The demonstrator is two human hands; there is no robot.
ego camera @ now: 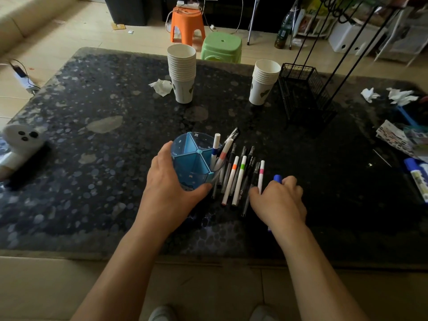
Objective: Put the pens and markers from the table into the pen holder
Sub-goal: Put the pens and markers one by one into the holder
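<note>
A round blue pen holder (192,158) with divided compartments stands on the dark table (92,158). My left hand (169,181) is wrapped around its near left side. Two or three pens (218,151) stand in its right compartment. To its right, several pens and white markers (238,179) lie side by side on the table. My right hand (280,200) rests at the right end of that row, fingers closed over a blue-capped marker (277,178) whose cap sticks out above my knuckles; my fingertips also touch a white marker with a pink band (261,176).
Two stacks of paper cups (183,72) (264,82) stand at the far side, a black wire basket (303,91) to the right. Crumpled tissues (162,86), papers (393,135) and a glue stick (416,174) lie at the right edge. A white object (20,140) sits far left.
</note>
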